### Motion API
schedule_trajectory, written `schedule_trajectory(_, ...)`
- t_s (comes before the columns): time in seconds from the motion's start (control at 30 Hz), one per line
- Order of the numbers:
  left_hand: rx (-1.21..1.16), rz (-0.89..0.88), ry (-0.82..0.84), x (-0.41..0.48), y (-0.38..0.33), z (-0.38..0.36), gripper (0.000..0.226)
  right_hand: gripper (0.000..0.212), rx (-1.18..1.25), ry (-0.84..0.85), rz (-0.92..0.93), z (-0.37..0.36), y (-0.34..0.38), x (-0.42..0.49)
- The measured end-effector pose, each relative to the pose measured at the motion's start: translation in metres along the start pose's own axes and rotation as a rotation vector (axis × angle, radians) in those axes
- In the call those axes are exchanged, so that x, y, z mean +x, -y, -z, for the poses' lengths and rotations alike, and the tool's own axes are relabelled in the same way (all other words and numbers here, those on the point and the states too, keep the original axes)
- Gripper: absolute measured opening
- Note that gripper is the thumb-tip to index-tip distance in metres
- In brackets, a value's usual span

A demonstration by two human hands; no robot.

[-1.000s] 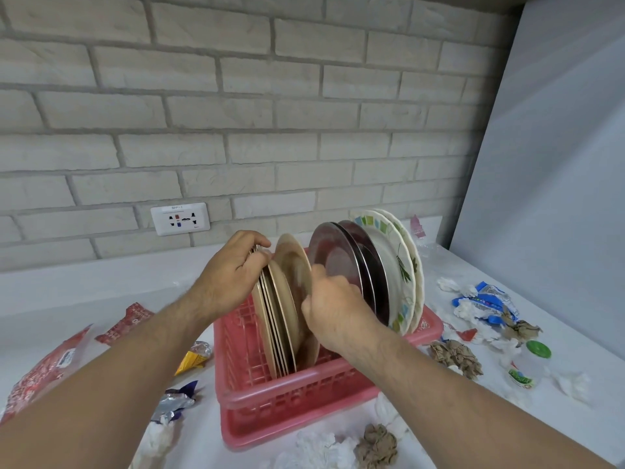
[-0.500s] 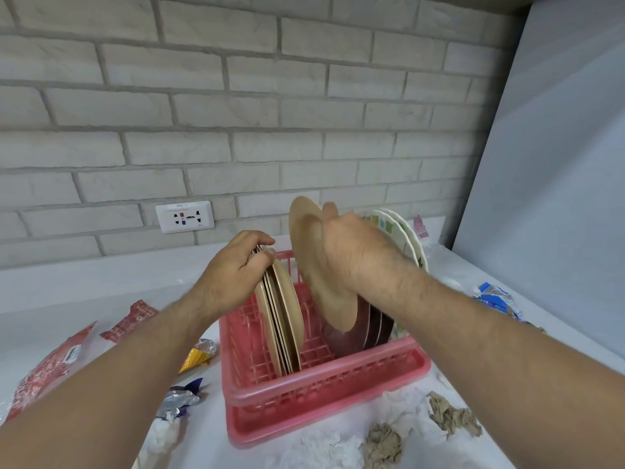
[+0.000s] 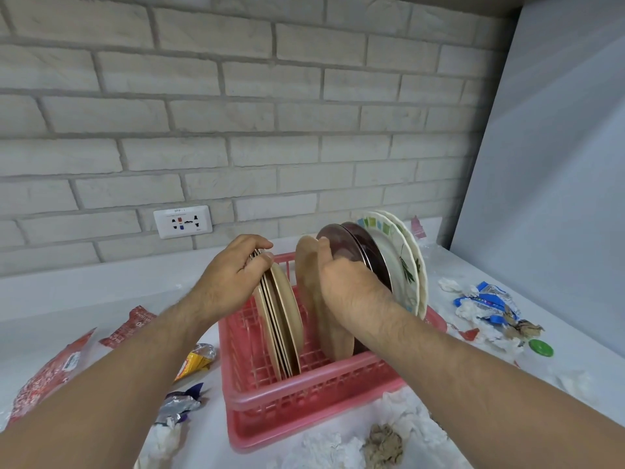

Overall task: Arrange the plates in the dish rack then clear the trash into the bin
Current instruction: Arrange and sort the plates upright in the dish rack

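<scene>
Your left hand grips the tan stack, your right hand one tan plate; loosen either and it may topple in the dish rack.

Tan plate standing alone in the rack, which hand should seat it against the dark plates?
Right. The right hand grips that tan plate beside the dark plates; the left hand holds the tan stack.

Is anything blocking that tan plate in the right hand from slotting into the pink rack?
Nothing visible. The right hand holds the tan plate upright in the rack, between the stack held by the left hand and the dark plates.
</scene>
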State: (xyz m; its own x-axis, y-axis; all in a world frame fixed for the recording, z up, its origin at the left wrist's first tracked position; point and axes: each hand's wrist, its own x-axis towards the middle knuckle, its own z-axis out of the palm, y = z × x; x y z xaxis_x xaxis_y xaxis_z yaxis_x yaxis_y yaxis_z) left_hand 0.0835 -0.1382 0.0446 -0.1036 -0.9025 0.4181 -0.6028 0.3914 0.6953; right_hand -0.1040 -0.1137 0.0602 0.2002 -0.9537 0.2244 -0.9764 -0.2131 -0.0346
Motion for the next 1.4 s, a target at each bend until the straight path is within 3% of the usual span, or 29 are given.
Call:
schedule_trajectory(0.6,0.003,0.033,0.008,-0.004,0.002,0.005,0.041,0.08,-0.085,0.073,0.01,0.0,-0.011,0.006)
schedule_trajectory(0.9,-0.051,0.066,0.023,-0.008,-0.003,0.001,0.045,0.054,-0.201,-0.126,0.093,0.007,-0.007,0.004)
schedule_trajectory(1.03,-0.095,0.093,0.019,-0.007,-0.003,0.0,0.032,0.054,-0.222,-0.151,0.1,0.009,-0.006,0.006)
schedule_trajectory(1.2,-0.077,0.093,0.016,-0.008,-0.001,-0.001,0.03,0.038,-0.096,-0.229,0.155,0.03,-0.008,0.002)
schedule_trajectory(1.27,-0.09,0.088,0.012,-0.007,-0.001,-0.001,0.027,0.031,0.08,-0.22,0.156,0.032,-0.007,-0.001)
schedule_trajectory(1.4,-0.056,0.025,-0.018,-0.006,0.0,-0.005,0.029,0.039,0.49,-0.064,0.073,0.016,0.003,-0.008)
